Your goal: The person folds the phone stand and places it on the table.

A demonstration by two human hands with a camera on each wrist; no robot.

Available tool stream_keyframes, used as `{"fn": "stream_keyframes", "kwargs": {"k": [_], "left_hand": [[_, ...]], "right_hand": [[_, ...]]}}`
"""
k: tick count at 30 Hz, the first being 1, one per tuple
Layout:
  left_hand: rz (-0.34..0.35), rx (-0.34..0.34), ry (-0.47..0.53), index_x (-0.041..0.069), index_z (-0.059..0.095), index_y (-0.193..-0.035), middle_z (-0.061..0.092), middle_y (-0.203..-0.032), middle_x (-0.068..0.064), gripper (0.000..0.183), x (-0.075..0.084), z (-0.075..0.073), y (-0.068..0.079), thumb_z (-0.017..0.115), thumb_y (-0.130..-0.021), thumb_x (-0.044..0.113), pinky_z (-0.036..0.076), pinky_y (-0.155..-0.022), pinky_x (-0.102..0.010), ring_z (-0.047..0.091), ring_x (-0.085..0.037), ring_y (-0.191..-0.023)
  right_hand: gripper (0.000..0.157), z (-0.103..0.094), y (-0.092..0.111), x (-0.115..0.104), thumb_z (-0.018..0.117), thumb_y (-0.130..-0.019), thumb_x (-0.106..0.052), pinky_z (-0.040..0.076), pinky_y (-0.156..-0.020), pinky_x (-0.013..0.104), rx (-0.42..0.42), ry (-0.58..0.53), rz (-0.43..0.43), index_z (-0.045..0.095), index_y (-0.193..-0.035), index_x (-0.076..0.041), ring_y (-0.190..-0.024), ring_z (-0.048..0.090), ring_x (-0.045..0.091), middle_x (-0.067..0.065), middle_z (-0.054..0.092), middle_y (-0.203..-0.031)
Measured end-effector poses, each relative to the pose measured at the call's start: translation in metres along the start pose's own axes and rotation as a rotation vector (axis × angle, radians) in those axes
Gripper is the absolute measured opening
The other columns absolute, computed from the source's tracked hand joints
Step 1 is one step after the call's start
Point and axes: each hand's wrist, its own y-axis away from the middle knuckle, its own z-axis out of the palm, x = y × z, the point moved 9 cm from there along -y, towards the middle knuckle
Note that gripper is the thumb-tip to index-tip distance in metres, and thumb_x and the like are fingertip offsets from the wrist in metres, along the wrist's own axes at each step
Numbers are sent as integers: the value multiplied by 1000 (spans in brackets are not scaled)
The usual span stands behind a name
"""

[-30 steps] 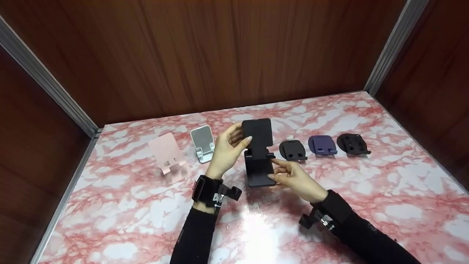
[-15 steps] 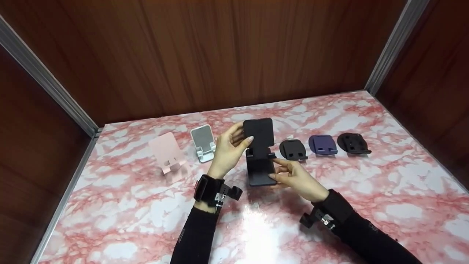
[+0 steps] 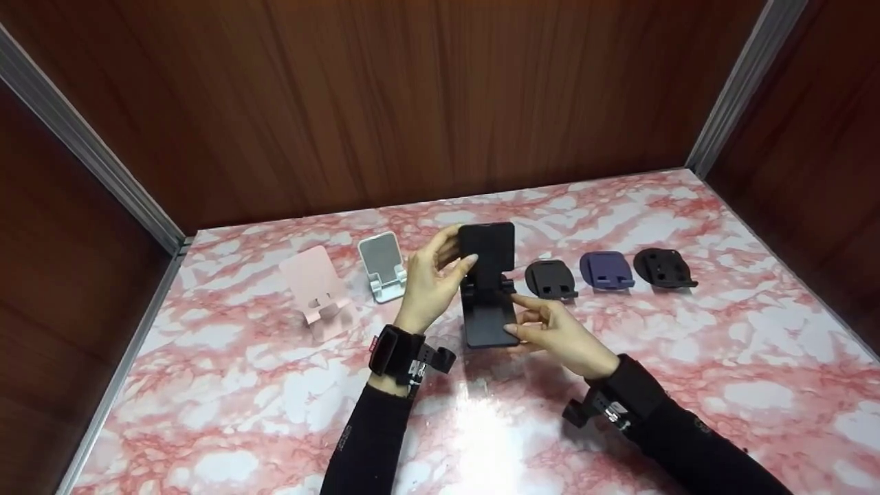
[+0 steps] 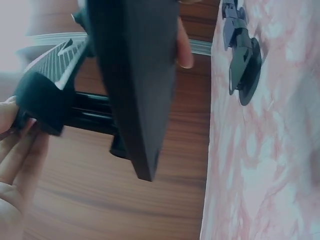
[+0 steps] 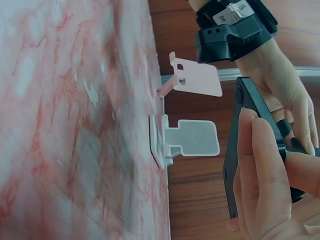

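Both hands hold a black foldable phone stand [image 3: 489, 323] up above the table, unfolded, its upper plate above its flat base. My left hand [image 3: 430, 289] pinches the upper plate by its left edge, thumb in front and fingers behind. Down at the base's right edge, my right hand [image 3: 560, 337] grips with its thumb on top and fingers beneath. The left wrist view has the stand [image 4: 145, 80] close up, with dark hinge rods beside the plate. In the right wrist view, several fingers [image 5: 265, 160] lie along the underside of the base.
Left of the hands stand a pink phone stand [image 3: 313, 278] and a white one [image 3: 382, 260]. To the right lie a dark grey folded stand [image 3: 550, 276], a purple one [image 3: 605, 268] and a black one [image 3: 661, 267]. Wood-grain panels [image 3: 385, 103] enclose the marbled table [image 3: 240, 399].
My left hand and the upper plate have shifted slightly right. The hinge section sits a little higher in view, while my right hand stays almost still on the base.
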Motion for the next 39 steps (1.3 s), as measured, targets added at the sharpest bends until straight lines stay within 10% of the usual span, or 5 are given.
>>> {"fn": "stream_keyframes", "kwargs": {"k": [14, 39], "left_hand": [[158, 56, -17, -17, 67, -119, 76, -116, -34, 24, 8, -5, 3, 75, -95, -18, 66, -101, -41, 77, -50, -112], [230, -99, -20, -10, 76, -103, 80, -116, -28, 15, 19, 8, 6, 80, -91, -16, 67, -97, -40, 79, -44, -105]], "right_hand": [[75, -2, 3, -9, 58, -110, 7, 66, -99, 44, -27, -15, -28, 12, -168, 19, -101, 73, 10, 9, 66, -106], [73, -14, 3, -14, 51, -111, 10, 65, -102, 39, -31, -175, 1, 7, -168, 18, -110, 74, 13, 17, 67, -126]]}}
